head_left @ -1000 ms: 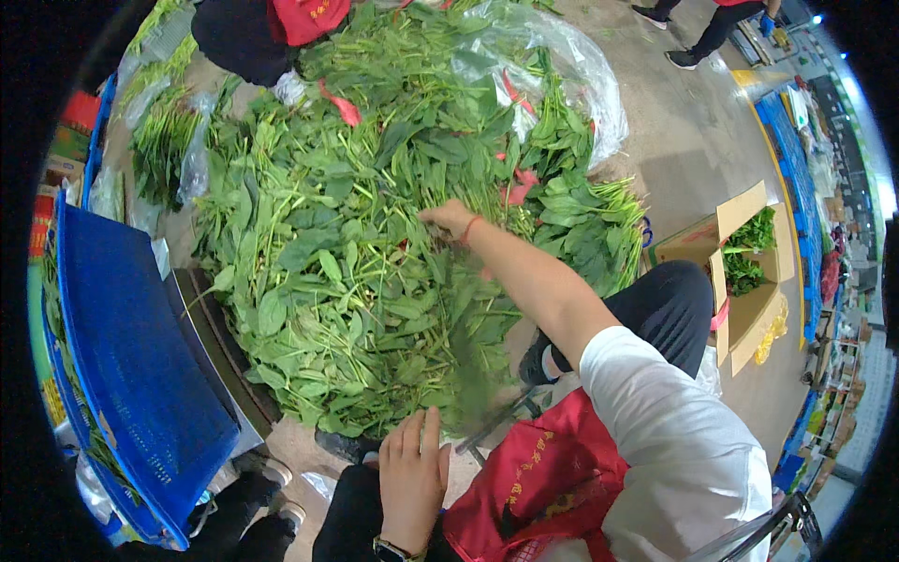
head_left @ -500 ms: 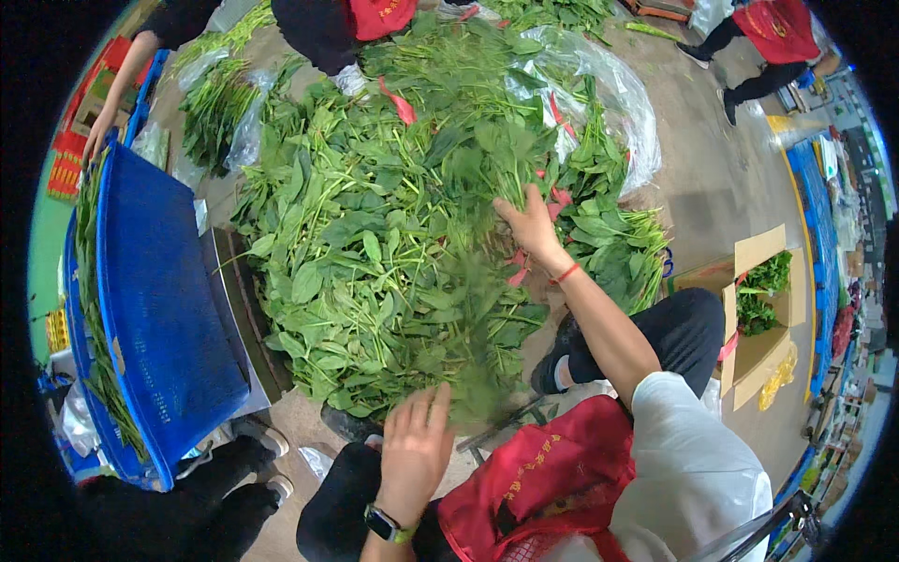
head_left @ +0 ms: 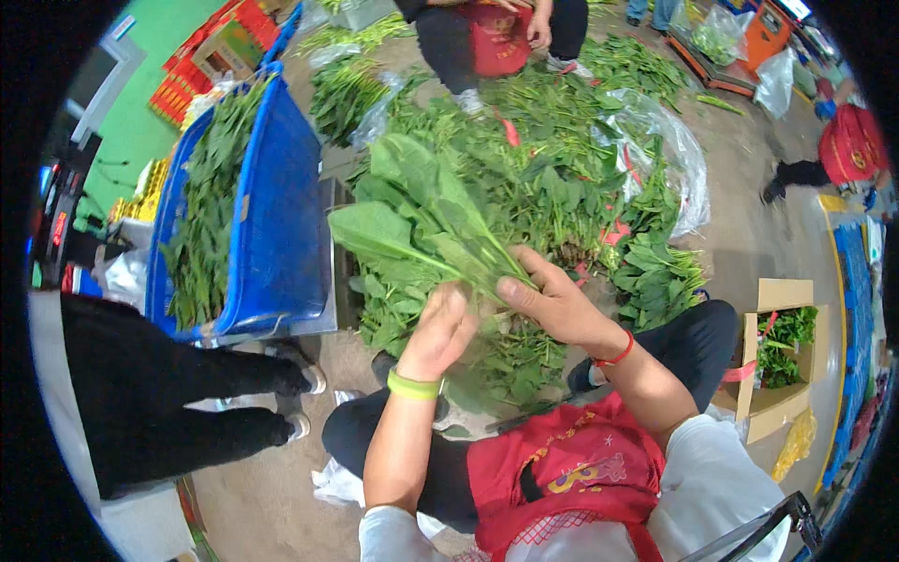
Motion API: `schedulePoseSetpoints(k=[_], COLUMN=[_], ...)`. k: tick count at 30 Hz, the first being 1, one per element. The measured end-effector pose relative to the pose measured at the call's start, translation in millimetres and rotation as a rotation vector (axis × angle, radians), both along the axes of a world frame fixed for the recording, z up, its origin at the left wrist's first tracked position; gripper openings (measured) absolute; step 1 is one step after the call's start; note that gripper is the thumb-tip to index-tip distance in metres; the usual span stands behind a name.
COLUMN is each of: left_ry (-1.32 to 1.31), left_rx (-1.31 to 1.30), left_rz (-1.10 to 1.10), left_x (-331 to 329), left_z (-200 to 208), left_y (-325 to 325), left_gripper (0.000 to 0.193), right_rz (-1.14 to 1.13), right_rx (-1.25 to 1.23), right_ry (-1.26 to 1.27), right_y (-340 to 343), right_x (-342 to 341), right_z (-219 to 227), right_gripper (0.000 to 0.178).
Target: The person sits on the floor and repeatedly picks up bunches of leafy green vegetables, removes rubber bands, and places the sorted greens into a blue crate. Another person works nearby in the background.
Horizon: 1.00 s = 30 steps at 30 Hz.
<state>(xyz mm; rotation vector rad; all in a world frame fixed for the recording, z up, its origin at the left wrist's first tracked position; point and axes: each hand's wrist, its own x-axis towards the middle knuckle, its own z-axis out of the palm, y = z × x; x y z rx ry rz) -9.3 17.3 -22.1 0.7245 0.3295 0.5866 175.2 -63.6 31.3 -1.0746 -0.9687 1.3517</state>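
Note:
A bunch of broad-leaved spinach [head_left: 412, 211] is raised over the pile, its leaves fanned to the upper left. My right hand [head_left: 554, 295] grips its stems between thumb and fingers. Below the leaves, my left hand [head_left: 438, 328] is curled in close to the stems; motion blurs its fingers, and what they hold, if anything, is hidden. Under both hands spreads a large heap of loose spinach [head_left: 552, 187], with red ties [head_left: 613, 232] among the stems.
On the left stands a blue plastic crate [head_left: 272, 225] with greens inside. A cardboard box [head_left: 782, 403] of greens is at the right, and clear plastic sheeting [head_left: 688, 178] lies beyond the heap. A person in black trousers [head_left: 187, 384] stands at the left; another person [head_left: 496, 42] sits opposite.
My right hand has moved from the heap to near my left hand, with spinach lifted in it. My left hand has risen and curled. The view has swung to the left.

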Motion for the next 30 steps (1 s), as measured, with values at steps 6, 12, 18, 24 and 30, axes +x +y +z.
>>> schedulePoseSetpoints(k=[6, 12, 18, 24, 30], left_ry=[-0.252, -0.231, -0.199, -0.235, -0.236], left_rx=[-0.247, -0.214, -0.205, -0.214, -0.206], left_rz=[0.221, 0.314, 0.387, 0.451, 0.589], left_x=[-9, -35, -46, -48, -53], left_z=[18, 17, 21, 17, 24], left_y=[2, -10, -17, -18, -16], left_gripper=[0.053, 0.051, 0.047, 0.050, 0.047], right_rz=[-0.194, -0.477, -0.450, -0.606, -0.456], right_rx=[-0.032, 0.156, 0.212, 0.028, -0.125], right_ry=[-0.472, -0.648, -0.788, -0.566, -0.434], right_y=[-23, -24, -22, -3, 19], right_x=[-47, -85, -101, -110, -89], right_z=[-18, -18, -21, -28, -29], right_gripper=[0.029, 0.022, 0.021, 0.031, 0.035])
